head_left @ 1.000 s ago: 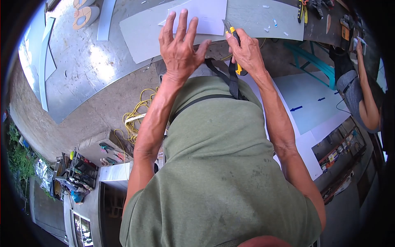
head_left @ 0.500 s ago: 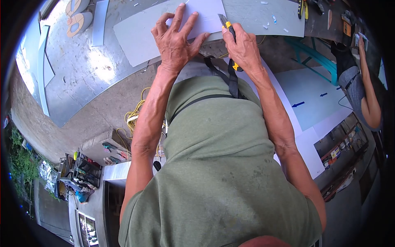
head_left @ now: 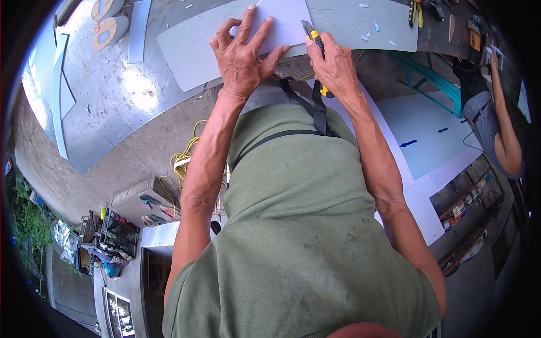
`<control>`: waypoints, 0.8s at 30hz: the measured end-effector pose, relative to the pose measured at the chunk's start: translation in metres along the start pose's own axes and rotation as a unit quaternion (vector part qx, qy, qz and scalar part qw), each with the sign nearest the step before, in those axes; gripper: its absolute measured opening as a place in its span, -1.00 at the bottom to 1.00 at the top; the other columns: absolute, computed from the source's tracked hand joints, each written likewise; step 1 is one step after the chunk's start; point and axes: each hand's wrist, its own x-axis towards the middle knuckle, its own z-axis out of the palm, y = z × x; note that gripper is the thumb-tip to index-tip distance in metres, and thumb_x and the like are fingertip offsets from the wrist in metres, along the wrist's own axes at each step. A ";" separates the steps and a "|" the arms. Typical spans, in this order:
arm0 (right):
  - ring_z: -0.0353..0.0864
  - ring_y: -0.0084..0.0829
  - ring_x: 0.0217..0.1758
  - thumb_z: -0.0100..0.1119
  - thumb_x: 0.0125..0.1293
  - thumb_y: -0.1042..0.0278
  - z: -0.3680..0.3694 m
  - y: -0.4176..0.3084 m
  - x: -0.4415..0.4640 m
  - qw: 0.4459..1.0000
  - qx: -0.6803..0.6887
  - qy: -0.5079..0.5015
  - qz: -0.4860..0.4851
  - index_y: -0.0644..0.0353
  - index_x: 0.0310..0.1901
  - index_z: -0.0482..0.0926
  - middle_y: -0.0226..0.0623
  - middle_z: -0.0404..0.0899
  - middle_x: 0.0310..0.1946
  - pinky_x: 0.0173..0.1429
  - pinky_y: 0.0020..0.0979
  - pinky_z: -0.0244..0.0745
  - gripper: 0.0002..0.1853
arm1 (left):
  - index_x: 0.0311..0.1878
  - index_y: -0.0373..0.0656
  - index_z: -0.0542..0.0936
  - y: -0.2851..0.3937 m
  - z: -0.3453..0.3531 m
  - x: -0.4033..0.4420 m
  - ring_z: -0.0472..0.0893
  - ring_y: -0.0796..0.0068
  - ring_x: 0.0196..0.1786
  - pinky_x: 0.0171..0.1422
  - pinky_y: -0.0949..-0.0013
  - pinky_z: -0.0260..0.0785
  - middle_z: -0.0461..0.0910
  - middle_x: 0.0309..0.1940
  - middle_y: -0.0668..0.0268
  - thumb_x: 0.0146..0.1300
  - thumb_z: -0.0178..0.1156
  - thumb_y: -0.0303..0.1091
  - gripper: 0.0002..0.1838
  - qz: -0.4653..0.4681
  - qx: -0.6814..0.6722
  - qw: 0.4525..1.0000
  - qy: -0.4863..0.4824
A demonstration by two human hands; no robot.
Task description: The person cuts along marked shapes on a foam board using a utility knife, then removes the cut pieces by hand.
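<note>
Fingers spread, my left hand (head_left: 243, 62) rests on the left part of a white sheet (head_left: 287, 23), which lies on a larger grey board (head_left: 189, 53) at the table's near edge. My right hand (head_left: 333, 66) is wrapped round a yellow and black utility knife (head_left: 314, 35). Its blade points up and away, beside the right edge of the white sheet; whether the tip touches anything is too small to tell. The far end of the sheet is cut off by the frame's top.
On the metal table (head_left: 112, 96) are a narrow strip (head_left: 138, 34) and sandal-shaped pieces (head_left: 110, 32). Yellow-handled pliers (head_left: 416, 14) lie at the upper right. Beyond a teal stand (head_left: 434, 84) is another person (head_left: 496, 124). Yellow cord (head_left: 183, 158) lies on the floor.
Since the first frame, my left hand has shifted slightly left with its fingers more bent, and my right hand has moved a little left with the knife. Almost nothing differs from half a second ago.
</note>
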 end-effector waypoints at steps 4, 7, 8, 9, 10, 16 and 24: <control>0.70 0.23 -0.36 0.08 0.52 0.12 -0.001 0.000 0.000 1.000 -0.022 0.005 -0.016 0.29 -0.13 0.51 0.10 0.62 -0.56 -0.22 0.11 0.55 -0.68 | 0.17 0.19 0.76 -0.001 0.001 0.000 0.43 0.19 0.24 0.35 0.11 0.17 0.55 0.40 0.41 -0.02 0.58 0.20 -0.35 0.001 -0.004 1.000 0.004; 0.70 0.23 -0.35 0.08 0.52 0.12 -0.004 -0.006 -0.001 0.999 -0.037 -0.001 -0.001 0.28 -0.12 0.51 0.10 0.62 -0.56 -0.21 0.11 0.55 -0.68 | 0.16 0.20 0.76 0.000 0.001 -0.001 0.42 0.20 0.24 0.34 0.12 0.17 0.56 0.40 0.40 -0.02 0.58 0.20 -0.35 -0.004 0.001 1.000 0.003; 0.70 0.23 -0.35 0.08 0.52 0.12 -0.004 -0.007 -0.002 0.999 -0.038 -0.001 -0.001 0.28 -0.12 0.51 0.10 0.62 -0.56 -0.21 0.11 0.55 -0.68 | 0.16 0.20 0.76 0.000 0.001 -0.001 0.42 0.20 0.24 0.33 0.12 0.16 0.56 0.40 0.40 -0.03 0.58 0.20 -0.35 -0.005 -0.003 1.000 0.005; 0.70 0.23 -0.35 0.09 0.52 0.12 -0.004 -0.007 -0.002 0.999 -0.047 0.005 -0.009 0.28 -0.13 0.51 0.09 0.62 -0.56 -0.21 0.11 0.54 -0.68 | 0.16 0.20 0.76 0.000 0.001 0.000 0.42 0.20 0.24 0.33 0.12 0.16 0.56 0.40 0.41 -0.03 0.59 0.19 -0.35 -0.005 -0.008 1.000 0.007; 0.70 0.23 -0.35 0.09 0.51 0.12 -0.003 -0.008 -0.002 0.998 -0.057 0.011 -0.018 0.27 -0.13 0.51 0.09 0.62 -0.56 -0.21 0.11 0.54 -0.69 | 0.16 0.20 0.76 0.000 0.001 0.000 0.42 0.20 0.24 0.33 0.12 0.16 0.56 0.40 0.41 -0.03 0.59 0.19 -0.35 -0.005 -0.008 1.000 0.008; 0.69 0.23 -0.35 0.08 0.51 0.12 -0.003 -0.009 -0.003 0.999 -0.040 0.008 -0.007 0.26 -0.13 0.51 0.07 0.62 -0.56 -0.22 0.11 0.52 -0.69 | 0.17 0.20 0.76 0.001 0.000 0.000 0.42 0.19 0.25 0.34 0.12 0.16 0.56 0.39 0.41 -0.04 0.59 0.20 -0.33 -0.013 -0.005 1.000 -0.002; 0.72 0.23 -0.31 0.08 0.51 0.15 -0.007 -0.015 -0.002 0.995 -0.093 0.009 -0.019 0.30 -0.10 0.53 0.11 0.65 -0.52 -0.17 0.12 0.58 -0.69 | 0.17 0.22 0.76 -0.001 0.002 -0.001 0.42 0.20 0.26 0.36 0.12 0.16 0.55 0.40 0.43 -0.05 0.59 0.21 -0.33 -0.010 -0.006 1.000 0.008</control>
